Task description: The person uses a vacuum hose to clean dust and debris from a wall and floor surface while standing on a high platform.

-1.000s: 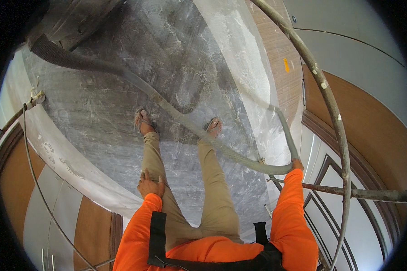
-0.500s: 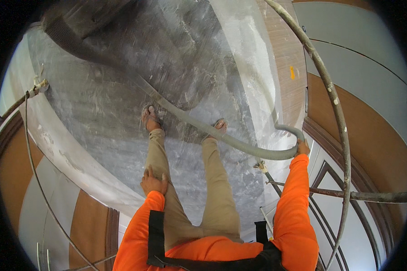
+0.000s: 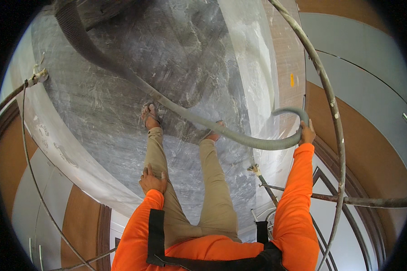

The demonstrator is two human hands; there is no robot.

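Note:
A grey corrugated hose runs from the far left, passes over my feet and bends round at the right. My right hand is closed around that bend, with the arm stretched out to the right. Beyond the grip, the hose curls back toward the pale strip beside the platform, where its end is hard to make out. My left hand lies on my trouser leg near the knee, fingers spread and holding nothing.
I stand on a dusty, sheet-covered platform. Poles or pipes rise at the right, and one horizontal pipe crosses there. A thin cable hangs at the left. Brown and grey cabinets line the sides.
My right hand has moved slightly up and right with the hose, whose bend now stands higher and wider. My left hand stays on the leg. The whole view has shifted a little.

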